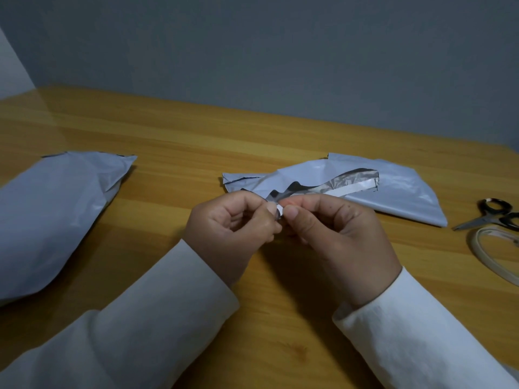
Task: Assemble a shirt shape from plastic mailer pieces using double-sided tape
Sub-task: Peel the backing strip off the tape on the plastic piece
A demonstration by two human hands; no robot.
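Note:
A narrow mailer strip [351, 178], silvery grey on its inner face, runs from my hands back to the right, with a white band of double-sided tape [345, 190] along its near edge. My left hand [233, 228] pinches the strip's near end. My right hand [334, 234] meets it there, thumb and forefinger pinched on the white tape end. The strip lies over a folded pale grey mailer piece [398, 192] on the wooden table [196, 136]. A larger pale grey mailer piece [53, 214] lies at the left.
Black-handled scissors [488, 217] lie near the right edge. Just in front of them is a flat roll of double-sided tape [488, 254], partly cut off by the frame. A grey wall stands behind the table. White sleeves cover both forearms.

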